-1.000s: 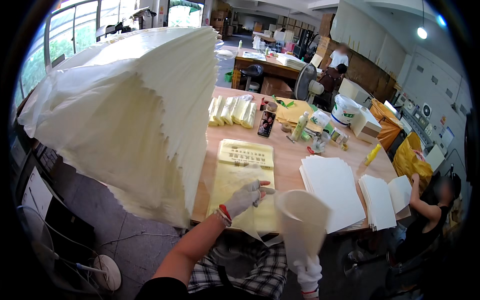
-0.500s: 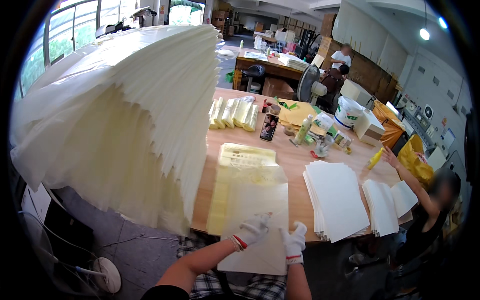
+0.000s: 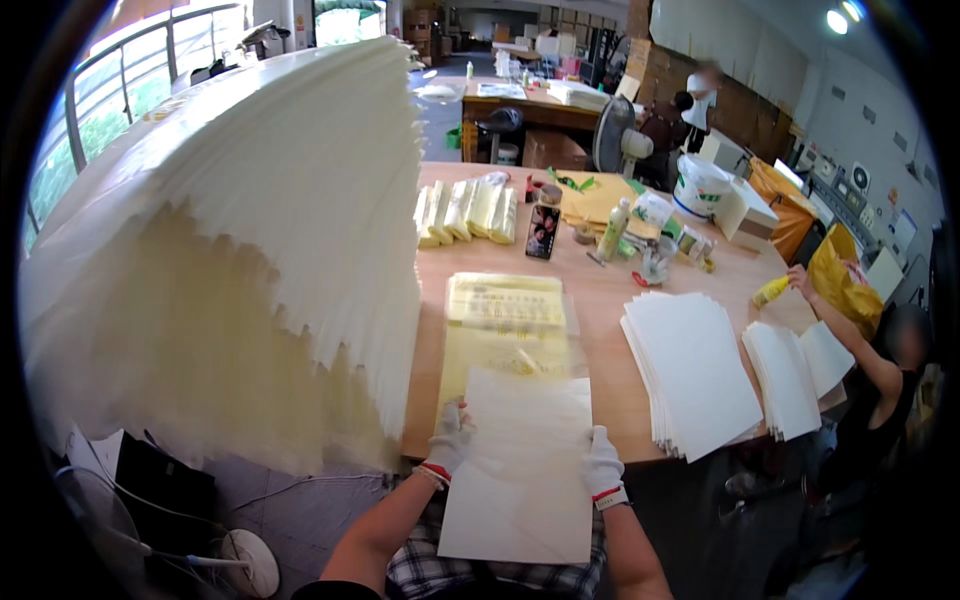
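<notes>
A white paper sheet [image 3: 520, 480] lies upright before me, its near end over my lap and its far end over a stack of yellowish printed plastic bags [image 3: 505, 320]. My left hand [image 3: 450, 442], in a white glove with a red cuff, holds the sheet's left edge, with some fingers hidden by it. At the right edge, my gloved right hand [image 3: 603, 466] grips the sheet too, thumb pointing up. The top printed bag looks thin and see-through. To the right lies a stack of white sheets [image 3: 692, 375].
A tall pile of pale translucent plastic bags [image 3: 240, 230] rises at the left. Folded yellow bundles [image 3: 468, 212], a propped phone [image 3: 542, 232], a bottle [image 3: 613, 230] and a white bucket [image 3: 700, 185] stand farther back. At right, a co-worker's hand [image 3: 800, 283] holds a yellow bottle [image 3: 771, 291].
My left hand has moved from on top of the sheet to its left edge. The sheet has shifted toward me, uncovering more of the printed bag. The co-worker's yellow bottle has tilted.
</notes>
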`<state>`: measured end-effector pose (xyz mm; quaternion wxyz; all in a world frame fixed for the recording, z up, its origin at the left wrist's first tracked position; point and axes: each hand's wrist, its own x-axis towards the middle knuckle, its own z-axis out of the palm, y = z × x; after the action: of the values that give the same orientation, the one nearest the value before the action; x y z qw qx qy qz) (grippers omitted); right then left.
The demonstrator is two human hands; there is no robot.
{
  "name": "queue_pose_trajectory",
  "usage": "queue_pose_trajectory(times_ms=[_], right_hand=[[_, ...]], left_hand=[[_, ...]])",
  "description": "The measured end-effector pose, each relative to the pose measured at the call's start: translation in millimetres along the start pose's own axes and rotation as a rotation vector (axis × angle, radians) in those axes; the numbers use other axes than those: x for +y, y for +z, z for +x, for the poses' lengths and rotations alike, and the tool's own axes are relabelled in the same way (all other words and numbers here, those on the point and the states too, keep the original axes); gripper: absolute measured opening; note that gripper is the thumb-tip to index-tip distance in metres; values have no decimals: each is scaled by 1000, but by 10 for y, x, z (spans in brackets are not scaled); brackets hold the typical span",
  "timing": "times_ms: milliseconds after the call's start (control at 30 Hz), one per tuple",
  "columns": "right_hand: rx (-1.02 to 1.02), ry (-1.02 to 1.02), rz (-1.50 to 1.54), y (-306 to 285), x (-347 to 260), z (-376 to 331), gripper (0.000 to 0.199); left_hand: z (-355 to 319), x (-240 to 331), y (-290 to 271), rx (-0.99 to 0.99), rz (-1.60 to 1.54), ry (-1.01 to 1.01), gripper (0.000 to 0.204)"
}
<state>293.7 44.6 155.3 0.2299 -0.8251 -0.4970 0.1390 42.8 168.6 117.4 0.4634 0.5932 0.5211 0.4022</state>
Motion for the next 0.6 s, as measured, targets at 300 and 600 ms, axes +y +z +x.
queue_pose_trajectory(times_ms=[300,600], right_hand=[[83,-212,124,-16,174,-1112,15],[16,-306,253,-642,-45,-2114,22]], left_hand=[[-1001,-170,-332,-15,376,193,21],[-2106,417,-775,-190,471,124,16]])
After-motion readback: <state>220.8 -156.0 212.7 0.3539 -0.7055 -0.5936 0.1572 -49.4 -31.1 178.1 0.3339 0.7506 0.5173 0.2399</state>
